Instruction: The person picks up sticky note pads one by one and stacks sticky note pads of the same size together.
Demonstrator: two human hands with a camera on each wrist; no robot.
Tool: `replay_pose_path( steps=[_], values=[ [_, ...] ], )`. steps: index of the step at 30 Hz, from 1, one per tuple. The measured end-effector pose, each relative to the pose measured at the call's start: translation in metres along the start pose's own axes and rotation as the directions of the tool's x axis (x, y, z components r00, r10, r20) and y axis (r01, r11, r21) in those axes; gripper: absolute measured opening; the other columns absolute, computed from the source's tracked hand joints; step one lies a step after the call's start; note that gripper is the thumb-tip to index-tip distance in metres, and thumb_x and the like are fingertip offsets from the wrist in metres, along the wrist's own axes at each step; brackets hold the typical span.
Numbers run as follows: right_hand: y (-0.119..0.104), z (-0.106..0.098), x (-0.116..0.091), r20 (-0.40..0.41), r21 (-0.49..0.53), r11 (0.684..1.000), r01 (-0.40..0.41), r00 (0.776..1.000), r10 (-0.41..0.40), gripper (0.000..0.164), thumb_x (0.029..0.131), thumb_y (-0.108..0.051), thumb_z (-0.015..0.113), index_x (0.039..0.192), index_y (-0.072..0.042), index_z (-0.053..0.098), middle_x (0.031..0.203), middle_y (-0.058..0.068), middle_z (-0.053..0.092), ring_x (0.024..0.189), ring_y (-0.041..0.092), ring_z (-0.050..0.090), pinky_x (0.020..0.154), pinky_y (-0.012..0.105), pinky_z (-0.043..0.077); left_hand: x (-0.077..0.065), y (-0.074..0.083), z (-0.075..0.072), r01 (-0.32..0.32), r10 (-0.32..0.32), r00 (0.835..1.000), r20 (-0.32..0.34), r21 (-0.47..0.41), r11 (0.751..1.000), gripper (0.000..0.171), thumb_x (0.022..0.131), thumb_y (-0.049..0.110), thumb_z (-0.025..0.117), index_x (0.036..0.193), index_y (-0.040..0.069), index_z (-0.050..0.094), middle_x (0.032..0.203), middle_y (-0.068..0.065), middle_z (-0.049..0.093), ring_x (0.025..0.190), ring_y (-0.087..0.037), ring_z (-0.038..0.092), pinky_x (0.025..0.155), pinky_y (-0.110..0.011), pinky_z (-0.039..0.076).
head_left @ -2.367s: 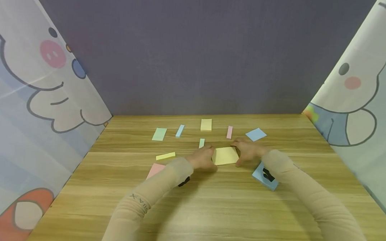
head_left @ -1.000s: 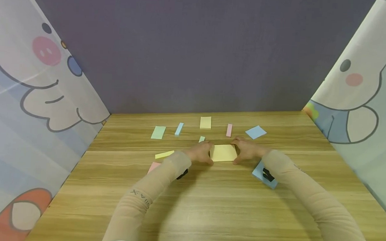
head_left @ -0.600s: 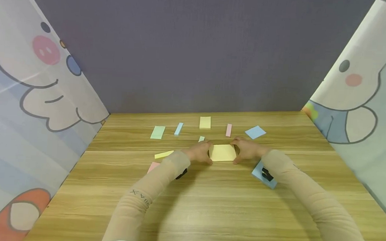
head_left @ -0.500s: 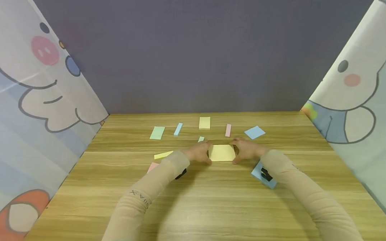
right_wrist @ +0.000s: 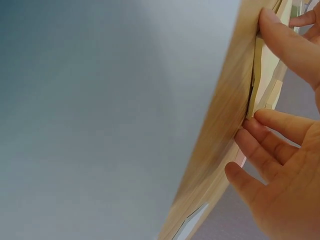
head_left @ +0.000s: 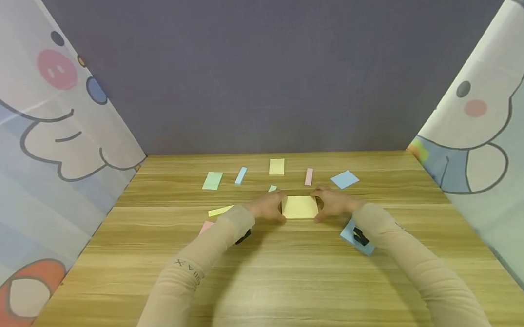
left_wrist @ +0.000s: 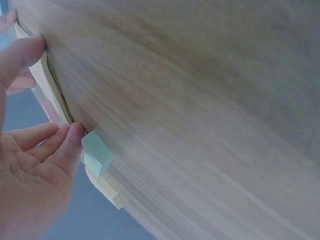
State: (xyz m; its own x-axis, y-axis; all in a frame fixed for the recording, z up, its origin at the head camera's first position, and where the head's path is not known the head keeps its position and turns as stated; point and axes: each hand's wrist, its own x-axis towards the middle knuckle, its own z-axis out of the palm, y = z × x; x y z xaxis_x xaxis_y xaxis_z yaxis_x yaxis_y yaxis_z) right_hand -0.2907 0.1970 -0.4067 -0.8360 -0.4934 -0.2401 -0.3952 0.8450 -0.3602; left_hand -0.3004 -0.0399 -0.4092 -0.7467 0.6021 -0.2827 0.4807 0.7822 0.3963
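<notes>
A pale yellow sticky-note pad (head_left: 300,207) lies on the wooden table between my hands, its long near edge level in the head view. My left hand (head_left: 265,207) holds its left end, thumb at the near corner and fingers at the far one. At the other end, my right hand (head_left: 336,204) holds the pad the same way. In the left wrist view the pad's edge (left_wrist: 59,97) runs between thumb and fingertips. The right wrist view shows the pad (right_wrist: 267,57) between thumb and fingertips too. A small green pad (head_left: 272,188) sits just behind my left fingers, partly covered.
Behind are a green pad (head_left: 212,181), a blue strip (head_left: 241,176), a yellow pad (head_left: 277,167), a pink strip (head_left: 308,177) and a blue square (head_left: 344,179). A yellow strip (head_left: 219,211) and pink pad (head_left: 206,227) lie left; a thick blue pad (head_left: 349,234) lies under my right wrist.
The yellow pad has turned from slightly slanted to level and shifted a little left and back, both hands moving with it. Over the last half second, hands and pad hardly move.
</notes>
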Motion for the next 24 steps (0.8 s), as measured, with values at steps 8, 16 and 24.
replay_pose_path(
  steps=[8,16,24],
  values=[
    [0.003,0.001,0.004,-0.001,-0.003,1.000,0.013,1.000,-0.013,0.088,0.068,-0.044,0.075,0.135,-0.001,0.037,0.139,0.019,0.033,0.126,0.039,0.033,0.099,0.057,0.033,0.002,0.000,0.000,0.013,-0.013,1.000,-0.004,0.008,1.000,0.084,0.077,0.033,0.071,0.142,0.006,0.026,0.150,-0.010,0.019,0.140,-0.025,0.012,0.113,-0.038,0.017],
    [0.003,-0.003,0.000,0.010,0.027,1.000,0.003,1.000,-0.003,0.087,0.069,-0.042,0.075,0.136,-0.002,0.036,0.140,0.018,0.030,0.127,0.040,0.031,0.098,0.058,0.033,0.001,0.002,-0.003,0.019,-0.019,1.000,0.003,0.034,0.999,0.082,0.077,0.033,0.071,0.141,0.005,0.029,0.150,-0.010,0.020,0.140,-0.025,0.014,0.113,-0.037,0.018],
    [0.004,-0.010,-0.008,0.005,0.055,0.998,0.017,1.000,-0.018,0.082,0.071,-0.035,0.075,0.137,-0.004,0.037,0.141,0.019,0.029,0.129,0.040,0.027,0.101,0.058,0.029,0.002,0.005,-0.004,0.035,-0.035,0.999,0.009,0.026,0.999,0.083,0.075,0.033,0.072,0.141,0.005,0.029,0.150,-0.011,0.020,0.138,-0.026,0.020,0.111,-0.037,0.023]
  ],
)
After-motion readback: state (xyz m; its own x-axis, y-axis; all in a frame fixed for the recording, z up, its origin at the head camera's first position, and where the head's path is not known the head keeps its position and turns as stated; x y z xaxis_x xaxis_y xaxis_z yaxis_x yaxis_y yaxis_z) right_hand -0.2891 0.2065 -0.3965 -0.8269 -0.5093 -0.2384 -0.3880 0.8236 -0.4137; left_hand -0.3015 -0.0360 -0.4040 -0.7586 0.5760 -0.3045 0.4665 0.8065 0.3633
